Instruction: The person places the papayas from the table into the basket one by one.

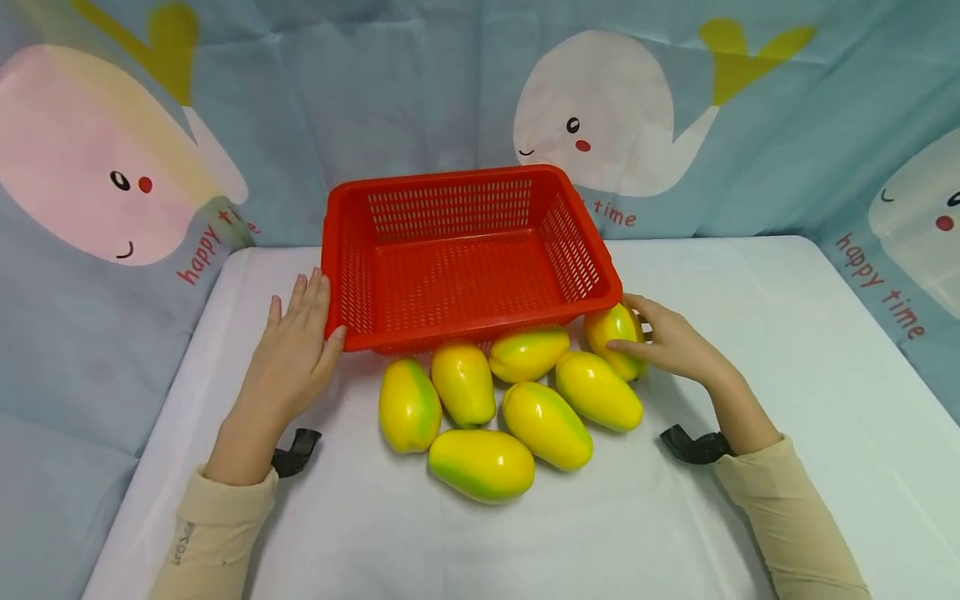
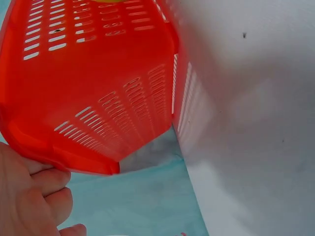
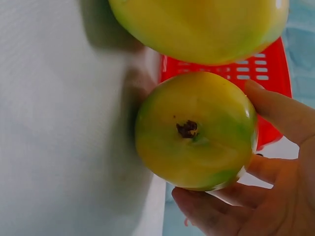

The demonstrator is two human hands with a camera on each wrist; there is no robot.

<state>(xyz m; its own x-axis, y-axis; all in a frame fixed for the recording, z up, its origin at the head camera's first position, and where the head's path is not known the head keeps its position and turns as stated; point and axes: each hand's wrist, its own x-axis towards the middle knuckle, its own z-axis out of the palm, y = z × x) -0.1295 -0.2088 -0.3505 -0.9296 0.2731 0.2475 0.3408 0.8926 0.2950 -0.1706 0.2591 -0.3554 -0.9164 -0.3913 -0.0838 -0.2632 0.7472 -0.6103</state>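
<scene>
A red plastic basket (image 1: 465, 283) with slotted walls stands at the back of the table, its inside showing bare. My left hand (image 1: 296, 350) lies along its left side with fingers stretched out, touching the rim; in the left wrist view the fingers (image 2: 51, 189) rest against the rim's outside. At the basket's front right corner my right hand (image 1: 675, 337) holds a yellow-green mango (image 1: 611, 333) between thumb and fingers. Its dark stem end faces the right wrist camera, where the same mango (image 3: 197, 157) shows close up. Several more mangoes (image 1: 546, 425) lie in front of the basket.
A white cloth (image 1: 360, 533) covers the table. Behind and beside it hangs a light blue curtain (image 1: 405, 100) with whale prints. Black wrist mounts (image 1: 693, 446) sit by both wrists. One mango (image 3: 206, 24) lies close beside the held one.
</scene>
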